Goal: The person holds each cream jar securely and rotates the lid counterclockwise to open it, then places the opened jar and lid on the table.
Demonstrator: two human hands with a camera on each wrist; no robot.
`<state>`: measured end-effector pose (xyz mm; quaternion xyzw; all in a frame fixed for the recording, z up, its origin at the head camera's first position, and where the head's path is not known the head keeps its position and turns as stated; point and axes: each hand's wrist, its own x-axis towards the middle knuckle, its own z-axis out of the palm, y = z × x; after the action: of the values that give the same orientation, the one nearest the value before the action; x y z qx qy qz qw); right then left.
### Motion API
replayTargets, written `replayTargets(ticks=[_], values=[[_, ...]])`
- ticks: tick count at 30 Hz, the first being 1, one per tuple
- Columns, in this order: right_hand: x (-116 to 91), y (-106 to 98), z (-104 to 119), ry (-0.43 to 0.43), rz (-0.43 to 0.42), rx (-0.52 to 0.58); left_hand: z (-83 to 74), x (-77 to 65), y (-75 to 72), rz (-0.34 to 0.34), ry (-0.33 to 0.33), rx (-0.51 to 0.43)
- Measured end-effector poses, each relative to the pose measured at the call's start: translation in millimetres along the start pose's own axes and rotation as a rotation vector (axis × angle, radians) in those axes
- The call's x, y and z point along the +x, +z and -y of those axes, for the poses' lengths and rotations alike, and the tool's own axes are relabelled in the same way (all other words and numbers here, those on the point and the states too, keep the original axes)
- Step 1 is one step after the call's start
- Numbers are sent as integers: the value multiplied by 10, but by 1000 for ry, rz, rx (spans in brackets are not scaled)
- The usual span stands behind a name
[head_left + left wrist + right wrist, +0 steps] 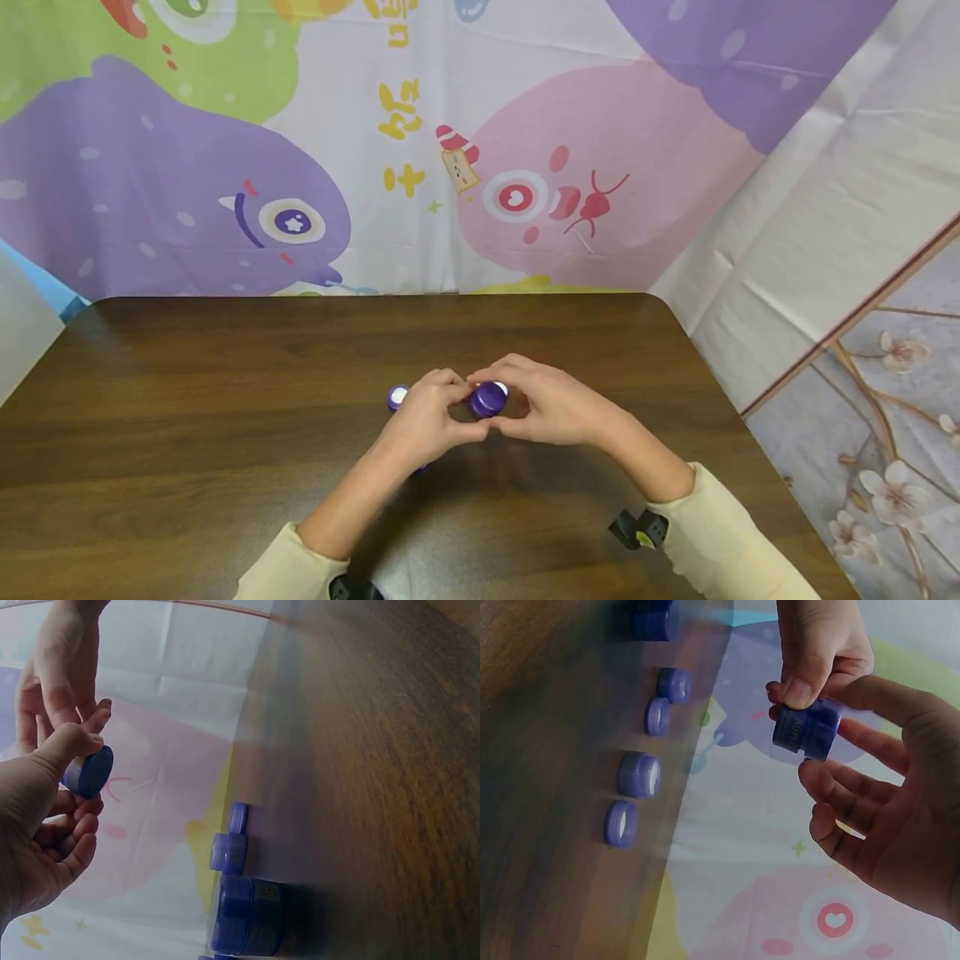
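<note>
A small purple jar (489, 400) with its lid on is held up between both hands over the table. My left hand (423, 417) pinches its lettered body (791, 729), the thumb pressed on the side in the right wrist view. Around the lid (823, 733) curl the thumb and fingers of my right hand (558, 406), fingertips right at the lower rim. Beneath the hands stand an open purple jar (639, 775) with white inside and a loose lid (621, 823) beside it.
A larger purple jar (247, 915) stands on the brown wooden table (187, 433). Another small jar (675, 685) and a loose lid (658, 717) are near it. Behind the table hangs a cartoon cloth (405, 242); a flowered panel (877, 450) stands at the right.
</note>
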<state>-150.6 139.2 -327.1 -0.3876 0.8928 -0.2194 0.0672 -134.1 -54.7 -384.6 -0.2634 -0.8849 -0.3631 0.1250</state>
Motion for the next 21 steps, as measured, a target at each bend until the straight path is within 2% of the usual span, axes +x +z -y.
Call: replayTargets(ticks=[5,8,13,21], values=[[-2,11,1,34,-48,-52,-10,2,-5,14,-11,2],[-1,11,-4,39,-37,-61,-12,4,-1,5,6,1],[-5,7,-5,11,6,-11,-10,0,-1,2,7,-2],[-2,11,-2,39,-21,-52,-29,5,-20,41,-31,5]])
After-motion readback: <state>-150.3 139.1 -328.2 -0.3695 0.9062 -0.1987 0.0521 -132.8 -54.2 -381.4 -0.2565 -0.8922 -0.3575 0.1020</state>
